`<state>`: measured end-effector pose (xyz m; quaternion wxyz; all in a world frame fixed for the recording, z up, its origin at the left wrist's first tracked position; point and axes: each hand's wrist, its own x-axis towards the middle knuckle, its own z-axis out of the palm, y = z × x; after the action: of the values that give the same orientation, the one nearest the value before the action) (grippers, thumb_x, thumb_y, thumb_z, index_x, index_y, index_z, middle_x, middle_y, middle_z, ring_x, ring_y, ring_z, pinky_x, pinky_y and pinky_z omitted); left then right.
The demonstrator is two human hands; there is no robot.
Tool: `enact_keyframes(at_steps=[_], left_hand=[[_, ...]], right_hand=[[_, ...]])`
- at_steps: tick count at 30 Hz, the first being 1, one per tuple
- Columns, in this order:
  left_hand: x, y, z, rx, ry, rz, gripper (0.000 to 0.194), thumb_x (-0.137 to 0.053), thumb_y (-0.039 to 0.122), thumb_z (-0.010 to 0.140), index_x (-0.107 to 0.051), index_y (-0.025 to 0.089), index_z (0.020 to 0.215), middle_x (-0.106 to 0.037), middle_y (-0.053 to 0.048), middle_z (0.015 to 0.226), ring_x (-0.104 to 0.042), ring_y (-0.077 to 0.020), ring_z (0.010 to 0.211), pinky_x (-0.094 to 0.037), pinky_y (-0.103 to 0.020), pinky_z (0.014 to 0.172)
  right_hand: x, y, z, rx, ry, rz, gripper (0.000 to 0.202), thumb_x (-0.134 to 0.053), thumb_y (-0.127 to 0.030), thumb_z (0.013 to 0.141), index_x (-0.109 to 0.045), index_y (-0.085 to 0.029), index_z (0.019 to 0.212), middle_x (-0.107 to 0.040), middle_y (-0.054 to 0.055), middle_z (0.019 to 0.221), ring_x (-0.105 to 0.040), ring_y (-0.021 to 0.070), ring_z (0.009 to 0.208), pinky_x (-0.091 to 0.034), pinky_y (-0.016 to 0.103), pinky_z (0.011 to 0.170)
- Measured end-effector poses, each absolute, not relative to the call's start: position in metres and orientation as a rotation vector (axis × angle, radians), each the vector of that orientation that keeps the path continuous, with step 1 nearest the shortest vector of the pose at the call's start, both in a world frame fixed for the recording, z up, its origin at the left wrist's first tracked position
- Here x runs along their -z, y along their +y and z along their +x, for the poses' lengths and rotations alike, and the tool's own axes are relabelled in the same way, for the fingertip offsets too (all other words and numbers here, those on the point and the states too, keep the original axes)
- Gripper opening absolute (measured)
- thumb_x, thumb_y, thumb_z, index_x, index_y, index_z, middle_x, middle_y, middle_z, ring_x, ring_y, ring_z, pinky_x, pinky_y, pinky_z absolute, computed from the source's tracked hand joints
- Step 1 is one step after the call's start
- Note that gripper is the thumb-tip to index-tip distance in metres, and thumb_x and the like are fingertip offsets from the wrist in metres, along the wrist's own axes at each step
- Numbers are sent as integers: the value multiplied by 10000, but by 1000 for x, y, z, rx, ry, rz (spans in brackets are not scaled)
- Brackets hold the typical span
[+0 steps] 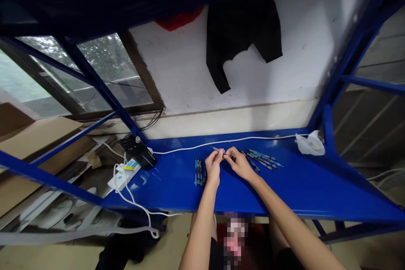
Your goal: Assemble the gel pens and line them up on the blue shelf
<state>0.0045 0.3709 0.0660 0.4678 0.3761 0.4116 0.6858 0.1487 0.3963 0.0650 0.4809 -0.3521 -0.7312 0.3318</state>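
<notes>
Over the middle of the blue desk, my left hand [214, 164] and my right hand [238, 162] hold one pen [216, 149] between them, its tip pointing to the left. Both hands are closed, the fingertips pinched on the pen, and part of its barrel is hidden by them. Just left of my left hand, several pens [198, 171] lie side by side in a row. To the right of my right hand is a loose, fanned group of several pens [264, 159], some with light blue parts.
A white power strip [124, 176] and a black container [139, 155] sit at the desk's [300, 190] left end. A white cable [196, 147] runs along the back to a white plastic bag [310, 143]. Blue frame posts [329, 59] flank the desk; black clothing [243, 33] hangs above.
</notes>
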Motion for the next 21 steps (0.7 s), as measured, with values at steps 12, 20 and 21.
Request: enact_keyframes(at_steps=[12,20,21], left_hand=[[-65,372,4,-1688,1006,892,458,-912,554,820,-864,152,1035,-822,-140,1126,-754,-271,1014,-576,-359,896],[-63,373,3,-1682,1013,902,475,-904,569,817,-859,157,1050,-824,-138,1117,-759,-270,1013,-581,-359,894],[-63,373,3,-1684,1014,899,476,-903,572,819,-858,157,1049,-823,-136,1117,-759,-268,1012,-581,-354,887]], right_hand=[[-67,395,148,-785,-1850,-848,320,-479,-491,1134,-639,-255,989,-738,51,933,-673,235,836,-519,368,822],[-67,396,148,-796,-1850,-860,350,-486,-532,1125,-619,-254,961,-739,52,922,-677,238,837,-519,374,817],[-67,396,148,-793,-1864,-853,378,-454,-528,1137,-621,-252,941,-733,53,912,-676,237,837,-516,375,825]])
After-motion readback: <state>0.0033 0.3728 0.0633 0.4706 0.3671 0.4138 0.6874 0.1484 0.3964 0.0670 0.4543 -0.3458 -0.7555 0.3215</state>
